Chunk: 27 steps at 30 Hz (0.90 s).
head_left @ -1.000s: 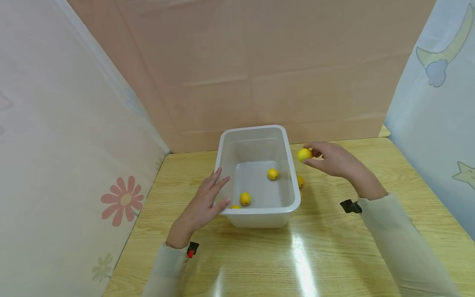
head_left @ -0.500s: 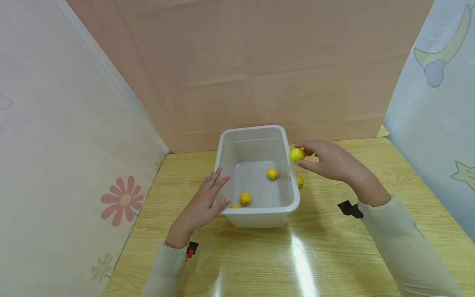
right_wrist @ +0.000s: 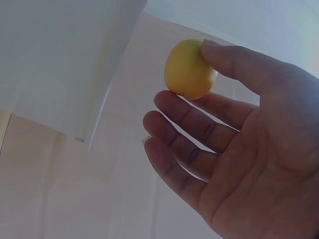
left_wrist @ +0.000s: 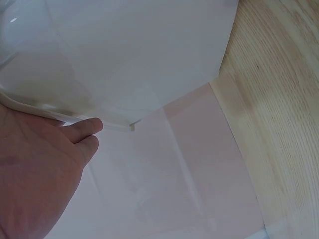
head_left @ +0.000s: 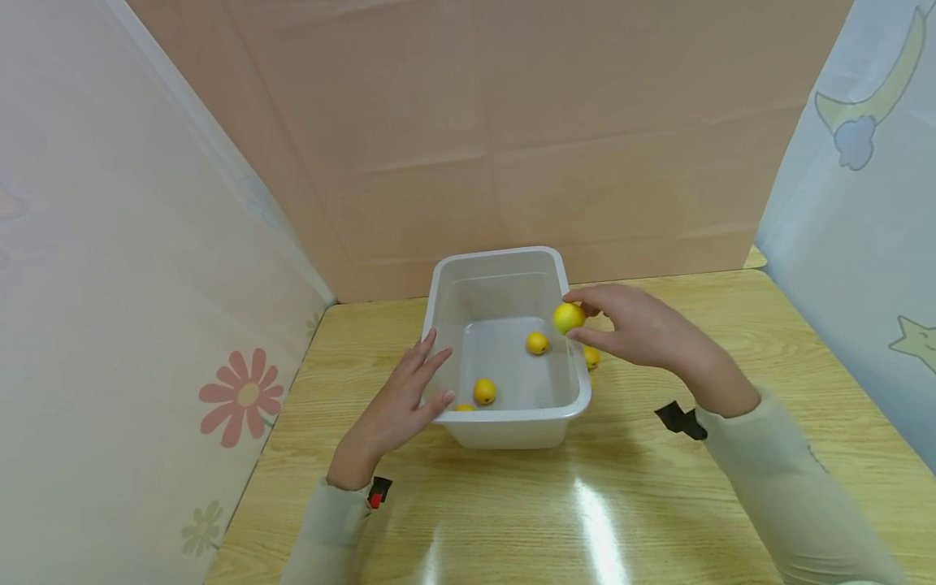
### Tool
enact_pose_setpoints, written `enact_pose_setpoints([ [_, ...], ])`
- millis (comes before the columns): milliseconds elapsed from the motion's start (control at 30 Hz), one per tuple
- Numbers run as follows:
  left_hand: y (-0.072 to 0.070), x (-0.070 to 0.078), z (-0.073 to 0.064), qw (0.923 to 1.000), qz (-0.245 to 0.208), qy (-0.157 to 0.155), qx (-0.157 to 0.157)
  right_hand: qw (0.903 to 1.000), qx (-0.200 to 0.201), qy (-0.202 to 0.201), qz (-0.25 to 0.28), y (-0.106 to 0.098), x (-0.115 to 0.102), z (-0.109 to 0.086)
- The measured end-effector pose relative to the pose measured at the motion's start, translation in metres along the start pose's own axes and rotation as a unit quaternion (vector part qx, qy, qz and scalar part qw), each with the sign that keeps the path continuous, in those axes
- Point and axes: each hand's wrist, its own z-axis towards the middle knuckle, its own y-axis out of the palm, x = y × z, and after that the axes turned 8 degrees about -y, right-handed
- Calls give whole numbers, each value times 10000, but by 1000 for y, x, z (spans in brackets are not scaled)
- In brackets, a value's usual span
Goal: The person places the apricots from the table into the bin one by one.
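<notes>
In the head view, my right hand (head_left: 639, 329) pinches a small round yellow fruit (head_left: 568, 318) between thumb and fingers, over the right rim of a white plastic bin (head_left: 504, 415). The right wrist view shows that same fruit (right_wrist: 189, 69), tinged green near the thumb tip, with the other fingers loosely bent below it. My left hand (head_left: 398, 398) rests with spread, fairly straight fingers on the bin's left rim. Inside the bin lie a yellow fruit (head_left: 537, 343) toward the right, another (head_left: 484, 392) near the front, and a third (head_left: 465, 407) mostly hidden by the front rim.
One more yellow fruit (head_left: 591, 357) lies on the wooden table (head_left: 497, 512) just outside the bin's right wall, partly covered by it. A brownish-pink sheet (head_left: 497, 162) stands behind the bin. Patterned panels rise at the left (head_left: 146, 284) and right (head_left: 870, 244).
My right hand has moved left with the yellow fruit, from beside the bin to over its right rim, dipping slightly lately. The left hand and bin have stayed put.
</notes>
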Motion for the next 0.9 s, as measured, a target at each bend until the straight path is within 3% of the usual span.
enact_pose_setpoints([
  [267,0,1,0,10000,-6,44,26,9998,-127,-130,42,6,-7,4],
  [900,1,0,0,10000,-81,-10,-3,9997,-120,125,-185,3,-5,0],
])
